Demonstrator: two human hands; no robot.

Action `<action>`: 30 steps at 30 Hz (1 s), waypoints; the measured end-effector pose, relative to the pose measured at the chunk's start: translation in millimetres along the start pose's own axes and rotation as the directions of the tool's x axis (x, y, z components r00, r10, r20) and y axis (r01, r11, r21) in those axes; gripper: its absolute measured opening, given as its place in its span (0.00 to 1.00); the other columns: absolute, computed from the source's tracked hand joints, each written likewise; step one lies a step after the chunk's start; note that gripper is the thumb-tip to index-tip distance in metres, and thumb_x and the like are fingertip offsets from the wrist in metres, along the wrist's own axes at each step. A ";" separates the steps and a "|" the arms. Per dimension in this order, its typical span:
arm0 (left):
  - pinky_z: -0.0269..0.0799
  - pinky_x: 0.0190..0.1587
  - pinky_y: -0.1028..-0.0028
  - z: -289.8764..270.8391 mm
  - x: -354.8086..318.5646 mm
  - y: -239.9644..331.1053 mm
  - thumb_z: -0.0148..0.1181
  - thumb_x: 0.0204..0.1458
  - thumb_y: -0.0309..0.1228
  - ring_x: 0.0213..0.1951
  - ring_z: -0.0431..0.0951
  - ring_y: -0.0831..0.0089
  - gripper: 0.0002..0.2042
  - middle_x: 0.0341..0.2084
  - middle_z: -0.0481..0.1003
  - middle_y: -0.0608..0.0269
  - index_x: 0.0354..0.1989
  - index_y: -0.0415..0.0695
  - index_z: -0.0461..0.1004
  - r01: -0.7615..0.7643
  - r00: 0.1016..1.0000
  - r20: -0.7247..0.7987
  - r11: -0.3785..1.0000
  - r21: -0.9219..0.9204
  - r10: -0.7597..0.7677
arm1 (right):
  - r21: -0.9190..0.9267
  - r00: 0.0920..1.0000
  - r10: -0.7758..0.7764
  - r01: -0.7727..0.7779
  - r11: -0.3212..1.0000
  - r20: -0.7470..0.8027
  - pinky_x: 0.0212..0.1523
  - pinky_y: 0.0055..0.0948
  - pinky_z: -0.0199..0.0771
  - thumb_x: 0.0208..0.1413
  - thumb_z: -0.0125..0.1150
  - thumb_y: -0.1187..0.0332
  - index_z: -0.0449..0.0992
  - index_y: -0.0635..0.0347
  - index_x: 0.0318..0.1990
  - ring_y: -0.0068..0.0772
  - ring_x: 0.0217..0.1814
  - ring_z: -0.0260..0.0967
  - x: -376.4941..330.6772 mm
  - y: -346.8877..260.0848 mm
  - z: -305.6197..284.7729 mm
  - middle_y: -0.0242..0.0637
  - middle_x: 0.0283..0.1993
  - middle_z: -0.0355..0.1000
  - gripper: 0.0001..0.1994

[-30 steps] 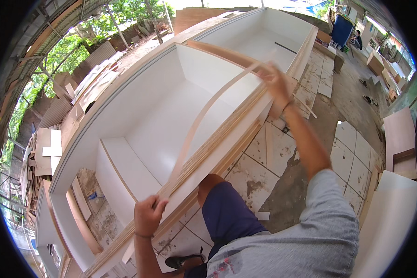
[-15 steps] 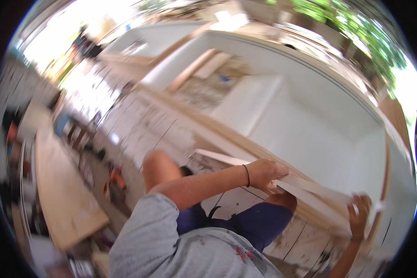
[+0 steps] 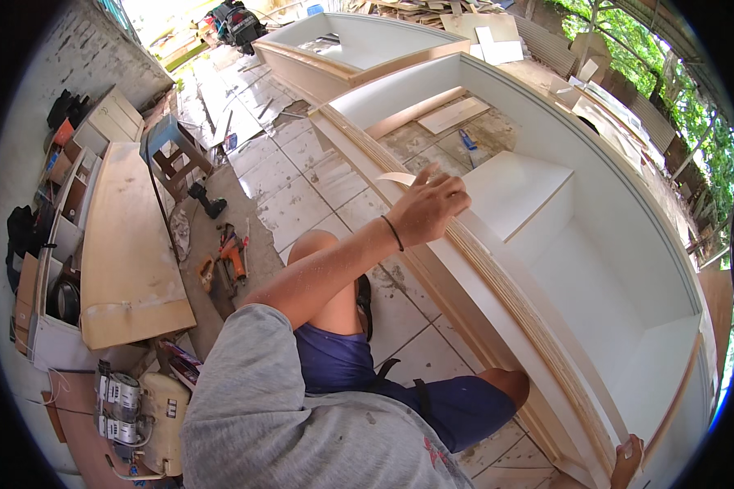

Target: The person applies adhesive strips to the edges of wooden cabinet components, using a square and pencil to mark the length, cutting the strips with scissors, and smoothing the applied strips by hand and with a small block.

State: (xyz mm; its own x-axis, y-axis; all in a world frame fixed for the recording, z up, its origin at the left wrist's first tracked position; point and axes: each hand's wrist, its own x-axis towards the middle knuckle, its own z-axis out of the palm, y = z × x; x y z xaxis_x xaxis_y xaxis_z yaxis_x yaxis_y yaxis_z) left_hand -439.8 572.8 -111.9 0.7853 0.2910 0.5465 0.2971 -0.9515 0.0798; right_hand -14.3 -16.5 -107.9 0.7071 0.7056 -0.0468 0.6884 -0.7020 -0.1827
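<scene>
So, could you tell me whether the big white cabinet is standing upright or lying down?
Lying down: the cabinet rests on the tiled floor, open side up.

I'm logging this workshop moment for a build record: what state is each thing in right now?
Long white cabinet carcass: lying on its back, open side up.
Thin pale edge-banding strip: lying along the cabinet's raw plywood front edge, near end curling free.
Left hand: pressing the strip's near end.
Right hand: at the strip's other end, mostly hidden.
Orange power drill: lying on the tiled floor.
</scene>
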 end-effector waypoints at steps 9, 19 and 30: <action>0.54 0.60 0.55 -16.8 0.7 11.4 0.53 0.43 0.19 0.44 0.68 0.62 0.08 0.35 0.66 0.62 0.31 0.45 0.71 -0.045 0.985 -0.166 0.999 -0.008 0.043 | 0.056 0.955 -0.153 0.172 0.984 -0.253 0.67 0.43 0.54 0.50 0.62 0.75 0.68 0.65 0.59 0.51 0.68 0.57 16.2 -142.5 3.8 0.50 0.62 0.65 0.26; 0.49 0.64 0.48 4.3 -2.4 -35.5 0.57 0.46 0.21 0.51 0.68 0.67 0.07 0.39 0.67 0.66 0.31 0.48 0.73 -0.026 0.990 -0.137 0.999 0.020 0.028 | 0.388 0.874 -0.472 0.477 0.788 -0.117 0.51 0.41 0.68 0.54 0.64 0.63 0.70 0.66 0.57 0.51 0.49 0.69 71.8 -300.4 94.8 0.49 0.47 0.72 0.25; 0.48 0.67 0.50 24.8 -24.9 -190.1 0.71 0.40 0.54 0.68 0.46 0.33 0.52 0.67 0.42 0.31 0.67 0.36 0.50 0.844 0.458 -0.284 0.513 -0.159 -0.842 | 0.304 0.706 -0.599 0.705 0.641 -0.377 0.29 0.32 0.68 0.56 0.62 0.65 0.74 0.64 0.53 0.37 0.27 0.68 127.6 -418.5 124.2 0.44 0.34 0.73 0.19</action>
State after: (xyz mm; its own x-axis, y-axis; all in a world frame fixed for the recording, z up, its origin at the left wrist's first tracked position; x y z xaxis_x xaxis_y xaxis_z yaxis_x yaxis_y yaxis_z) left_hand -502.4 748.9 -161.4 -0.0447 0.9065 0.4198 0.7286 -0.2579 0.6345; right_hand -232.3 379.4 -159.5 0.1478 0.8826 0.4463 0.8906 0.0775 -0.4482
